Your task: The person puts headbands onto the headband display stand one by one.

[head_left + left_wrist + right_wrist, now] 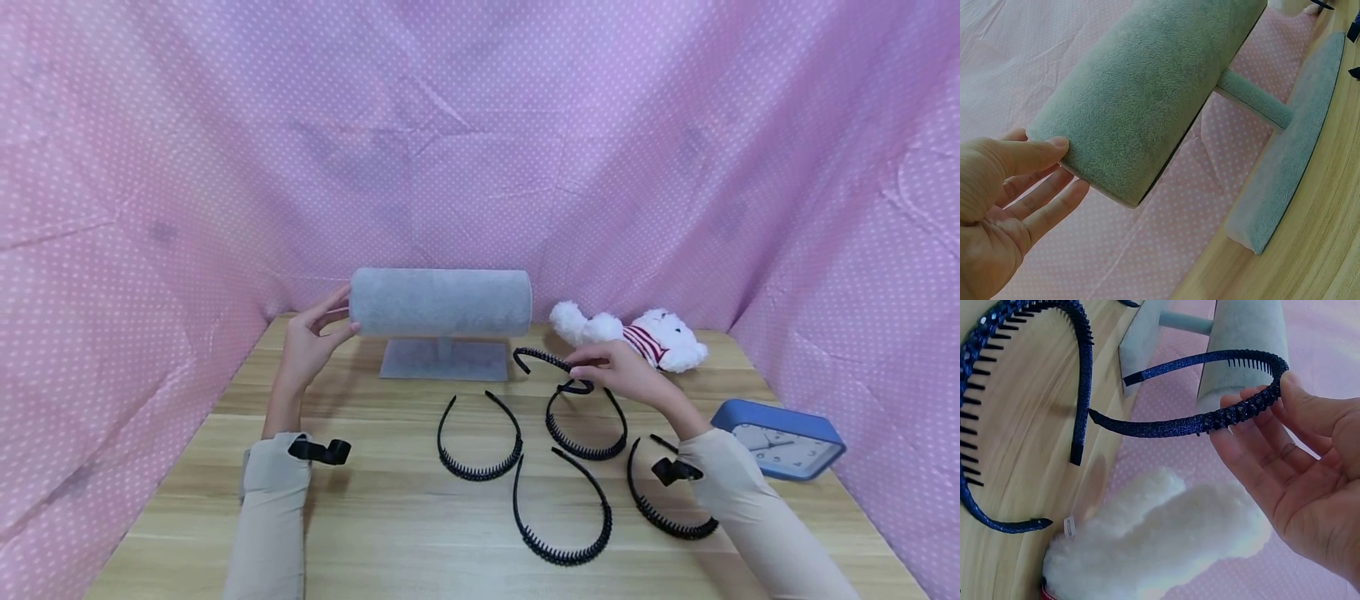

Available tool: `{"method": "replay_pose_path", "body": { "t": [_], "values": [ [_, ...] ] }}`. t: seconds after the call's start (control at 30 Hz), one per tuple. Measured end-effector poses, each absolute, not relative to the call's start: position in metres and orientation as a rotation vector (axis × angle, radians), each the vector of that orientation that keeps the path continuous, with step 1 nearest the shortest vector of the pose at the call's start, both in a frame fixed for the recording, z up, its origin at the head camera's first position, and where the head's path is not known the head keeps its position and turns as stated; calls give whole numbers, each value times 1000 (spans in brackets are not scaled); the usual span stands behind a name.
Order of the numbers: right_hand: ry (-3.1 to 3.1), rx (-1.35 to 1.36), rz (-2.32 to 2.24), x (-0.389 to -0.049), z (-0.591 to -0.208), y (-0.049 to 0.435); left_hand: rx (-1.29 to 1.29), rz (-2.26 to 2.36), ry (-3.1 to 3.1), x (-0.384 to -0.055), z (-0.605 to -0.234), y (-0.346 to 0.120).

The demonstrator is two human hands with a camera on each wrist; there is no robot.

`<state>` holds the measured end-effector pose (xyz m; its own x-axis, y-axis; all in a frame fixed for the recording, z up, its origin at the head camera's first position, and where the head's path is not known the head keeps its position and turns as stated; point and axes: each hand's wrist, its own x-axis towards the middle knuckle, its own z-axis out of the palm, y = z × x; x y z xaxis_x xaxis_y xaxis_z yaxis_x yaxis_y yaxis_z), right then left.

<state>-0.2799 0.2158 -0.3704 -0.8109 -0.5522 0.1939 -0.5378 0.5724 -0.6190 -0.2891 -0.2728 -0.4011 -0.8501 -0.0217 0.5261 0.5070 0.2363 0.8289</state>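
Note:
A grey plush headband stand has a horizontal roll on a short post above a flat base. At the roll's left end is my left hand, gripping it lightly: the thumb lies on the plush and the fingers are at the end face, partly hidden. My right hand pinches a dark toothed headband between thumb and fingers, its two tips pointing toward the stand. In the head view, this raised headband partly overlaps another headband on the table.
More headbands lie on the wooden table: one at centre, one nearer the front, and one below the right forearm. A white plush bear lies at the back right. A blue clock stands beside the right sleeve.

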Motion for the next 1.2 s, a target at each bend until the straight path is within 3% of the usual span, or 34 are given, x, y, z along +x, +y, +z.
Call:
{"method": "replay_pose_path", "body": {
  "t": [0.47, 0.73, 1.2],
  "values": [
    [2922, -835, -1104, -284, -370, 221, -425, -1585, -2079, -289, -398, -258],
    [2871, -660, -1327, -286, -364, 215, -313, -1553, -2051, -276, -385, -237],
    [2852, -624, -1560, -296, -350, 190, -248, -1548, -1963, -281, -395, -226]
  ]
}}
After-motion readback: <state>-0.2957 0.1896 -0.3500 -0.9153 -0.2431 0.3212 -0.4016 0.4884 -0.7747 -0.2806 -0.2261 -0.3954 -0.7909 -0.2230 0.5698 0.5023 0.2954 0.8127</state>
